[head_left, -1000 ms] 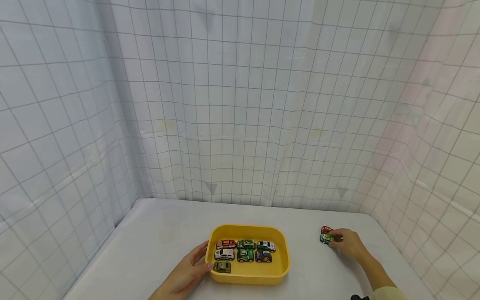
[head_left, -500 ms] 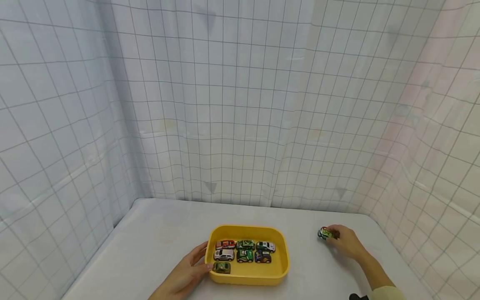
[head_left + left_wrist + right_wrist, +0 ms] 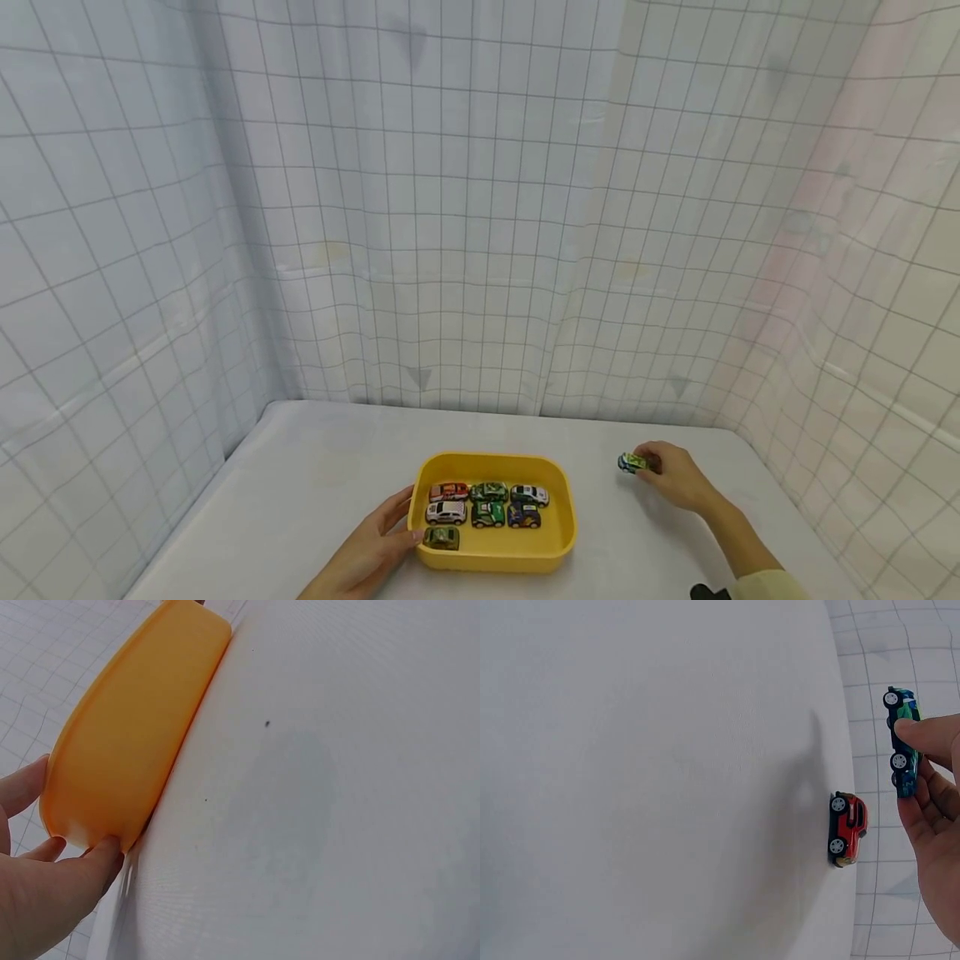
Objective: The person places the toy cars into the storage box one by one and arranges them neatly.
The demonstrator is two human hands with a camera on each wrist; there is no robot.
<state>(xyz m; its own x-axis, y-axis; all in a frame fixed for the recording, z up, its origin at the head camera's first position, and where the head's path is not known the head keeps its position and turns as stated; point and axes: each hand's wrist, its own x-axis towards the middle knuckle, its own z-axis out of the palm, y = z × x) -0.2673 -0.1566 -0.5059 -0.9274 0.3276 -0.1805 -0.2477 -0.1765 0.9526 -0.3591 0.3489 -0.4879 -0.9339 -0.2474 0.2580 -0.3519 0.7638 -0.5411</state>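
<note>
My right hand (image 3: 675,477) pinches a green-and-blue toy car (image 3: 632,463) between thumb and fingers. The right wrist view shows this car raised off the white table, its wheels facing left. A red toy car (image 3: 849,830) stands on the table below it; in the head view my hand hides it. My left hand (image 3: 375,546) grips the left end of a yellow tray (image 3: 536,563), thumb at the near left corner. Inside stand several toy cars: a red one (image 3: 448,492), a white one (image 3: 446,512), a green one (image 3: 487,514) and an olive camouflage one (image 3: 441,538) near my thumb.
The tray rests on a white-covered table (image 3: 330,467). Its right front part shows bare yellow floor. White grid-patterned curtains (image 3: 465,250) hang behind the table and along both sides.
My right hand has lifted the green-and-blue toy car from beside the red one and moved it left, toward the tray. My left hand stays on the tray.
</note>
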